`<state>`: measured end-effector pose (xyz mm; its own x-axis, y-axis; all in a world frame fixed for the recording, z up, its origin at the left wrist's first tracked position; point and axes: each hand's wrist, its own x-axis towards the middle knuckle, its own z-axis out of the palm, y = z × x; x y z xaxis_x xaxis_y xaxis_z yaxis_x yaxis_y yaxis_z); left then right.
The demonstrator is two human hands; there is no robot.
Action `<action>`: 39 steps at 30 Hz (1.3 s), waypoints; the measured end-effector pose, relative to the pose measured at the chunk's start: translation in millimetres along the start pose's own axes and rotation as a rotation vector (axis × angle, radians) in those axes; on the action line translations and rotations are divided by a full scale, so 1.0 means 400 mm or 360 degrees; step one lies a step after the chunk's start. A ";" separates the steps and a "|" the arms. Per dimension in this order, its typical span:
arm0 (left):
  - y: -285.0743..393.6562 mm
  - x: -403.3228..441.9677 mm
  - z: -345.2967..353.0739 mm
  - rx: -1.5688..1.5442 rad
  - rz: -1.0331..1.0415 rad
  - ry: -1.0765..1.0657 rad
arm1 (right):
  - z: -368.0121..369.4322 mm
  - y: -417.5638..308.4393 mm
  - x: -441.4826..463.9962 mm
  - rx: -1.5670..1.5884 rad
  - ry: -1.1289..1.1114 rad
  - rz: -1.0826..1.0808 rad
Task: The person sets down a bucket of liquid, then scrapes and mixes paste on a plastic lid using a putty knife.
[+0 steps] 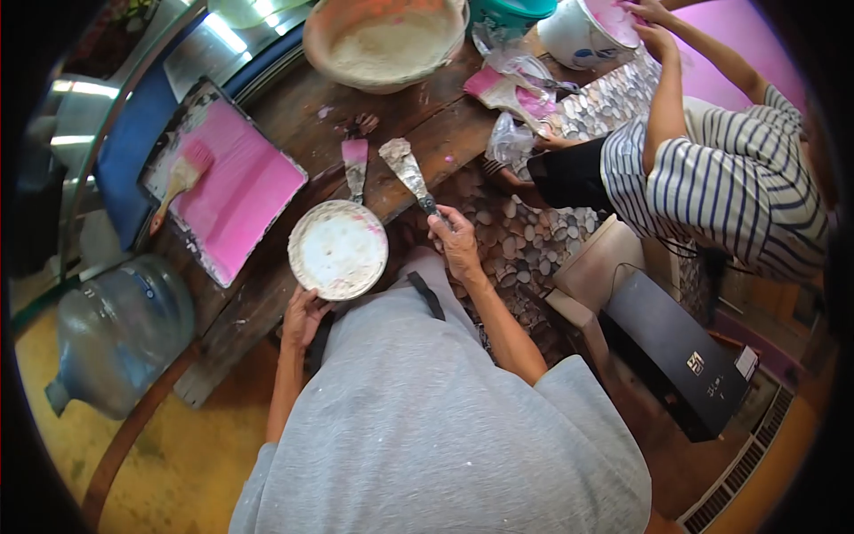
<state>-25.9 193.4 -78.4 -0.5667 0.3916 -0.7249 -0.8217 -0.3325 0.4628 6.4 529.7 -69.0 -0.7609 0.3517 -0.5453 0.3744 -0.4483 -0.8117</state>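
Observation:
My left hand (305,318) grips the lower rim of a round white lid (340,249), which is smeared with pale paste around its edge. In my right hand (455,242) is a putty knife (409,176), its blade pointing away from me and a lump of paste on the tip. Just beyond the lid, a second putty knife (355,165) with pink paint on its blade lies on the wooden table (427,125). The lid partly hides that knife's near end.
A paint tray (245,191) of pink paint holds a brush (184,175) at left. A large basin (387,40) contains pale paste. A water jug (124,334) lies at lower left. At right, a person in a striped shirt (721,178) reaches into a white bucket (583,36). A black box (680,351) stands lower right.

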 end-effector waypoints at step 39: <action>0.063 0.221 0.531 0.1228 0.0787 -0.0094 | -0.202 -0.079 -0.132 0.0503 0.0383 -0.0235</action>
<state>-109.6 402.1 -22.5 -0.8491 0.4077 -0.3358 -0.2847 0.1824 0.9411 77.7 591.6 -31.6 -0.6348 0.5962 -0.4915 0.0609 -0.5955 -0.8010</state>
